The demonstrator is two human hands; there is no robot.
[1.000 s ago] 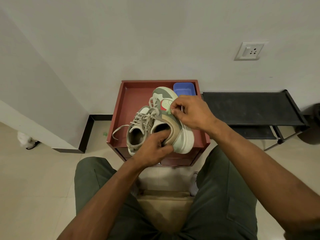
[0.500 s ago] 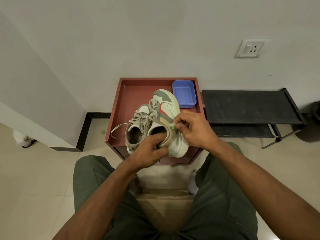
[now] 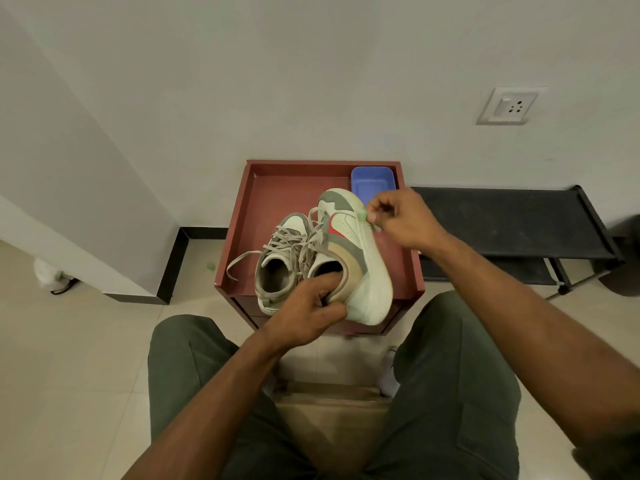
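Far to the left, a white bundle (image 3: 46, 271) with a dark cord lies on the tiled floor by the wall, and a little green scrap (image 3: 210, 266) sits on the tiles just beside the red-brown cabinet (image 3: 239, 216). The person sits facing that cabinet, knees to either side of it. On its rimmed top, towards the near left, a grey and white sneaker (image 3: 280, 258) rests on its sole, one loose lace (image 3: 242, 259) trailing towards the left rim.

The left hand (image 3: 306, 315) grips the heel of the second sneaker (image 3: 367, 268): its fingers curl into the shoe's opening and the thumb clamps the outside. This shoe is tipped onto its side, touching the first one, with its pale sole turned to the right, its toe pointing at the wall and its heel hanging past the cabinet's near edge.

Near the toe, the right hand (image 3: 405, 220) pinches a small green piece (image 3: 363, 214) between thumb and curled fingers, held against the edge of the sole. What the piece is, I cannot tell.

Just behind it, a blue tray (image 3: 372, 181) sits in the cabinet's far right corner. Further right stands a low black rack (image 3: 502, 220), with a white wall socket (image 3: 509, 105) above it.
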